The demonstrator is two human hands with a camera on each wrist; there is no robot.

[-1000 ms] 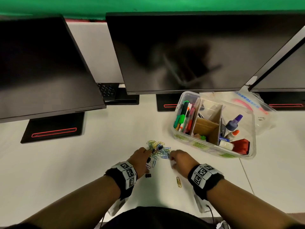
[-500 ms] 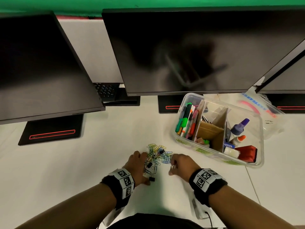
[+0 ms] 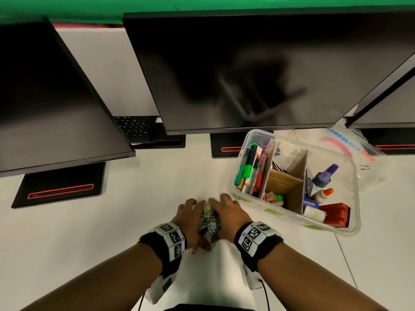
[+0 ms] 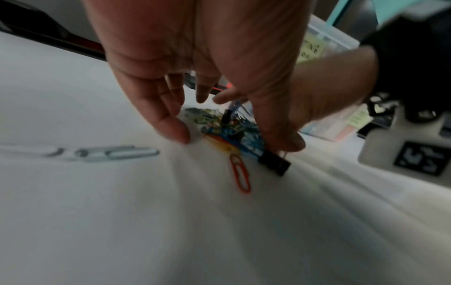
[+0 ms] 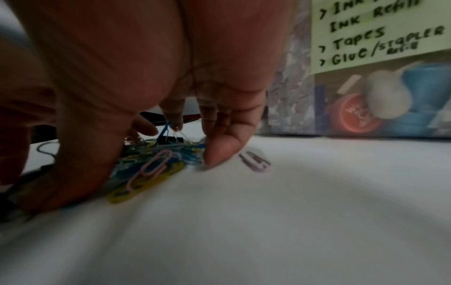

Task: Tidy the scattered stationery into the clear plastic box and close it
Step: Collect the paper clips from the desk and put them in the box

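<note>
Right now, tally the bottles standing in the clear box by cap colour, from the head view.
Purple-capped bottle: 1
Orange-capped bottle: 1
Total: 2

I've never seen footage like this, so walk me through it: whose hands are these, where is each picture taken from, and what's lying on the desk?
No machine: a person wears one camera on the head and one on each wrist. The head view looks down at a white desk. The left hand and right hand cup a heap of coloured paper clips between them. To the right stands the clear plastic box, open, already holding pens and glue. The left wrist view shows an orange clip loose beside a black binder clip. Nothing is lifted yet.
</note>
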